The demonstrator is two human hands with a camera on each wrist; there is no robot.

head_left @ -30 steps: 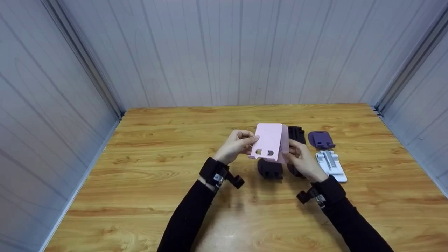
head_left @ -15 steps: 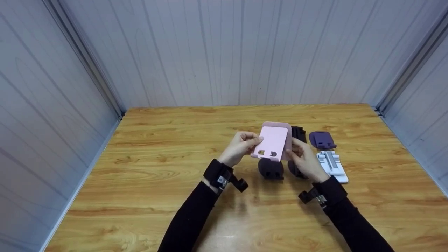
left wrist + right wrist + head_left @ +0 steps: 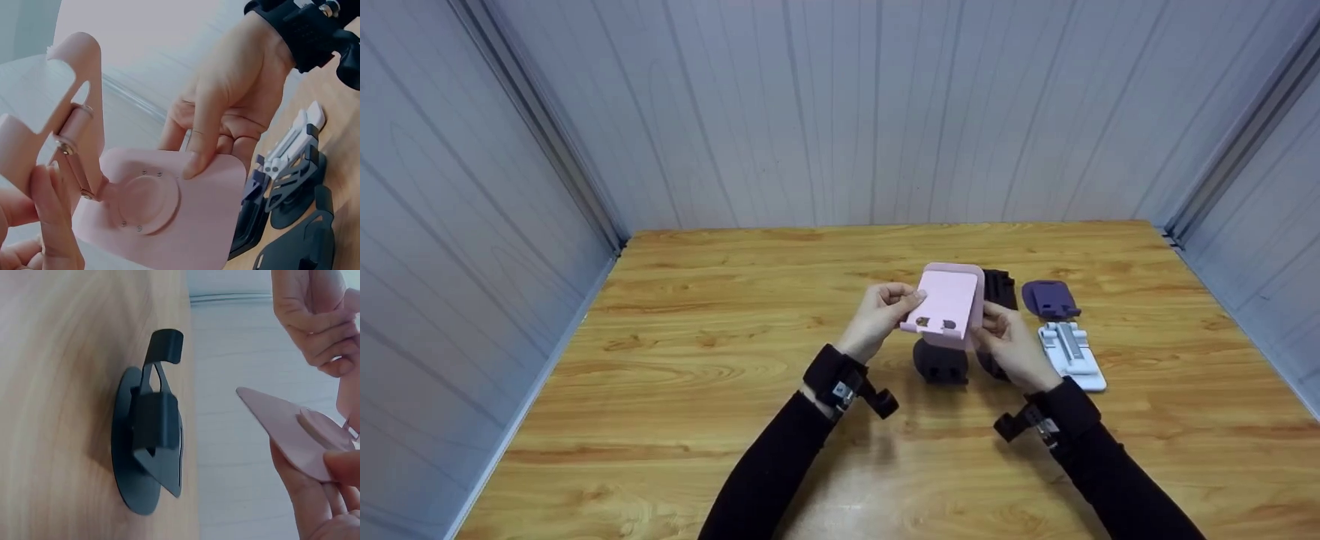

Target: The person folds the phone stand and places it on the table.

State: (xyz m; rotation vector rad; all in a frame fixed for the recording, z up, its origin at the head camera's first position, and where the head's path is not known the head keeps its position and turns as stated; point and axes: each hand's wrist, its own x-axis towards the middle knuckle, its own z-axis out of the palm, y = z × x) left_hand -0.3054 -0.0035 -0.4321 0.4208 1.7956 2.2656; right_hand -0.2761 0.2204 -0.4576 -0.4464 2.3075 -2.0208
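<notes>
Wooden table (image 3: 697, 360), warm grain. Pale grey panelled walls (image 3: 847, 112) enclose table behind, left, right. Even light.

A wooden table (image 3: 675, 352) with a strong grain carries four folding phone stands. A dark round-based stand (image 3: 939, 363) sits on the boards just below the left hand (image 3: 877, 319), with a second dark stand (image 3: 999, 289) just beyond the right hand (image 3: 1012, 346). To the right hand's outer side lie a purple stand (image 3: 1050, 299) and, nearer the person, a white stand (image 3: 1071, 354).
</notes>
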